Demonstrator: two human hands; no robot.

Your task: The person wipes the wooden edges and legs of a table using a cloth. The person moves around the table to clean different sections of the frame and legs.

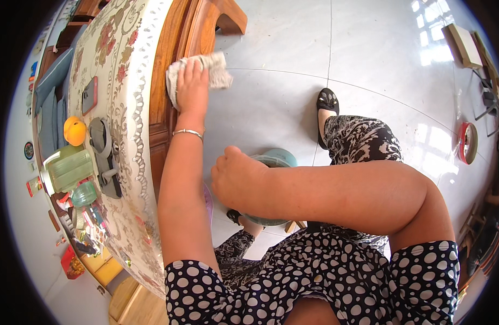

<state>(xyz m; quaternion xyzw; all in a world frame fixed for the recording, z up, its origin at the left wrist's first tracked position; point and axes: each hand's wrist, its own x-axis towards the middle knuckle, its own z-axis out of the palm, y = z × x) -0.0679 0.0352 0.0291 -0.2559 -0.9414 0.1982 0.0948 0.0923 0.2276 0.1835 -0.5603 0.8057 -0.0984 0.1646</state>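
My left hand (191, 89) presses a crumpled, light-coloured cloth (219, 73) against the wooden side (164, 70) of a table, just below its covered top. The cloth bunches under my fingers, and one end hangs past the wood over the floor. A bracelet circles my left wrist. My right hand (238, 179) is curled into a loose fist in front of my body, apart from the wood, with nothing showing in it. Partly behind my right hand and forearm is a pale blue bucket (282, 156); its contents are mostly hidden.
On the patterned tablecloth (111, 81) lie a phone (90, 96), an orange round thing (74, 131), a greenish container (70, 169) and a dark strap-like item (106, 157). A curved wooden leg (228, 19) juts over the tiled floor. A round red-rimmed tin (467, 143) stands at the right.
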